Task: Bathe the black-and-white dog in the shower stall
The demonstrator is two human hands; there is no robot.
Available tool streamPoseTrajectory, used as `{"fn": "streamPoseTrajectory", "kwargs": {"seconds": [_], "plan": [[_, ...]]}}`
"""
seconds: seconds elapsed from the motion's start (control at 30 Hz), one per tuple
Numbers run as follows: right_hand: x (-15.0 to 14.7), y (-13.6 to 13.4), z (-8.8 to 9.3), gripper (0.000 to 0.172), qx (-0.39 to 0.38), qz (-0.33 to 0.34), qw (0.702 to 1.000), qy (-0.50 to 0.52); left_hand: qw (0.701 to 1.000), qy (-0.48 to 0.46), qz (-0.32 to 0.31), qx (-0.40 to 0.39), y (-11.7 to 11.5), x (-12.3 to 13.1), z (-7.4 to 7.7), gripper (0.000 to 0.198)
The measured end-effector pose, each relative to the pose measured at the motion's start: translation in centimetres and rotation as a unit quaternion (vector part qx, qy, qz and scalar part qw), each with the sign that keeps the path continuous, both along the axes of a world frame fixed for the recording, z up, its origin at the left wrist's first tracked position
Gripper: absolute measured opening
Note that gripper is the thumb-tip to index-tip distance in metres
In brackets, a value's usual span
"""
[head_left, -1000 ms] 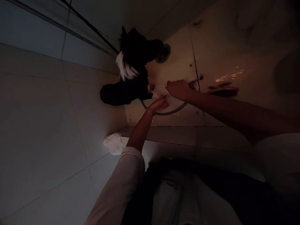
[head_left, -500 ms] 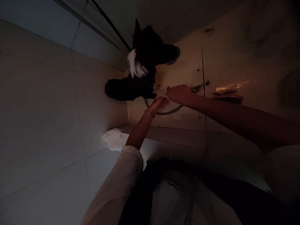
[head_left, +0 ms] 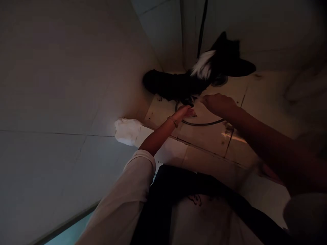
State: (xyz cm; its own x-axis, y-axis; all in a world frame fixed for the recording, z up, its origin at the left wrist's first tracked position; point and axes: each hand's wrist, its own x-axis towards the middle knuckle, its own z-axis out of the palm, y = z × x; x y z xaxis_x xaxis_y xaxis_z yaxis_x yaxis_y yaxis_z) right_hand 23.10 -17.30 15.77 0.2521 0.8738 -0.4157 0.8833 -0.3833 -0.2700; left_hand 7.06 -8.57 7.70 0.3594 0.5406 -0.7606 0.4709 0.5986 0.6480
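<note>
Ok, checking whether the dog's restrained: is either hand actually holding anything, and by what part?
Cannot tell in this dim view. The left hand's fingertips touch the dog's paw, with no clear grip; the right hand is curled, nothing visible in it.

My left fingertips [head_left: 189,110] are disappearing into shadow at the dog's [head_left: 176,85] dark fur, so I can't tell whether they're touching it. The dog's face is blurring into black. Its body is covering part of the floor drain [head_left: 220,81], and the metal shower hose [head_left: 201,123] is vanishing beneath it. My right arm [head_left: 258,139] is running off the right edge, and the white bundle [head_left: 127,131] is staying too blurred to identify.
</note>
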Motion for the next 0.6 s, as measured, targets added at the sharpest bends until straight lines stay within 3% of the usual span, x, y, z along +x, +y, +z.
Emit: {"fn": "streamPoseTrajectory", "kwargs": {"seconds": [0.1,0.2,0.27,0.5,0.6], "plan": [[-0.7,0.8,1.0,0.05,0.026,-0.048,0.999,-0.004,1.0,-0.021,-0.002,-0.007,-0.2,-0.8,1.3,0.027],[-1.1,1.7,1.3,0.046,0.037,-0.026,0.999,0.006,0.999,-0.031,-0.039,-0.002,0.0,-2.1,2.0,0.026],[-1.5,2.2,1.5,0.047,0.059,-0.048,0.997,-0.011,0.998,-0.033,-0.056,0.003,0.6,-3.3,2.3,0.027],[-3.1,2.9,1.8,0.049,0.026,-0.09,0.993,-0.065,0.995,-0.006,-0.08,0.062,4.9,-8.8,3.9,0.023],[-3.4,2.2,1.1,0.049,-0.002,-0.053,0.996,-0.066,0.989,0.007,-0.102,0.105,7.0,-10.4,4.4,0.02]]}}
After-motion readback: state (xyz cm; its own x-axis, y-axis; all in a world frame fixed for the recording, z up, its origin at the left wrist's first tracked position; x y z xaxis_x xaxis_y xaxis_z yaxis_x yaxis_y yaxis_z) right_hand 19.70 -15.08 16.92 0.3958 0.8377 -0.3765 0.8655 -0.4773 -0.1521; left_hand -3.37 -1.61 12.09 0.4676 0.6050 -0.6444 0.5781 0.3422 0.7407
